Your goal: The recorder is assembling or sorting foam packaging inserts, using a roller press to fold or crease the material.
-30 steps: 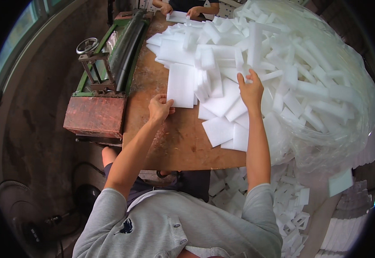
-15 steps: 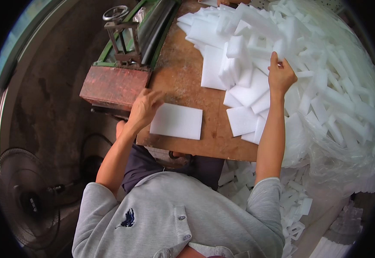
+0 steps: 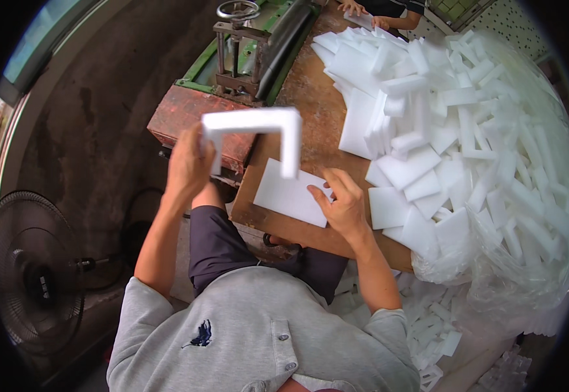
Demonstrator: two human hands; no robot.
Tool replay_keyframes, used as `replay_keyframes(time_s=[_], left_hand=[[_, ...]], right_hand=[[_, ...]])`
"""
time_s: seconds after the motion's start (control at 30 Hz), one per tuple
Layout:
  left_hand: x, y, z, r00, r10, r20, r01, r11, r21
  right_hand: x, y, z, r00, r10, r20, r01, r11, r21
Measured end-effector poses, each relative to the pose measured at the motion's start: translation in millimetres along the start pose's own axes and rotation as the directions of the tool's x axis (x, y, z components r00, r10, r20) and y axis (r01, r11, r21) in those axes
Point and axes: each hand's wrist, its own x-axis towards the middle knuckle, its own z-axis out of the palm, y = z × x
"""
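Note:
A white U-shaped foam piece (image 3: 252, 120), a little blurred, is raised above the table's near left corner. My left hand (image 3: 189, 162) is closed round its left end. Below it, a flat white foam sheet (image 3: 288, 199) lies on the brown wooden table (image 3: 310, 117). At the sheet's right edge is my right hand (image 3: 345, 204), thumb and fingers apart and curved, with nothing between them. I cannot tell whether its fingertips touch the sheet. To the right rises a big heap of white foam pieces (image 3: 422, 117), some flat, some angled.
A green machine with a handwheel (image 3: 238, 10) and a red block (image 3: 196, 117) borders the table's left side. Clear plastic wrap (image 3: 506, 281) surrounds the heap's right side. A standing fan (image 3: 33, 274) is at lower left. Another person's hands (image 3: 363, 13) work at the far end.
My left hand now holds the U-shaped foam piece up. My right hand has come from the heap to the flat sheet. The view has shifted, showing more of the other person.

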Motion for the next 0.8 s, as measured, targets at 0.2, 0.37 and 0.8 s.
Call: replay_keyframes(time_s=[0.2, 0.37, 0.8], left_hand=[[114, -118, -86, 0.992, -0.111, -0.065, 0.123, 0.963, 0.24], [219, -173, -66, 0.993, -0.097, 0.059, 0.076, 0.955, 0.287], [292, -183, 46, 0.939, -0.007, 0.345, -0.092, 0.959, 0.269]], right_hand=[[54, 35, 7, 0.976, 0.161, 0.147, -0.166, 0.986, 0.024], [106, 66, 28, 0.941, 0.255, 0.222, -0.288, 0.948, 0.133], [209, 105, 99, 0.843, 0.431, 0.321, -0.5, 0.847, 0.178]])
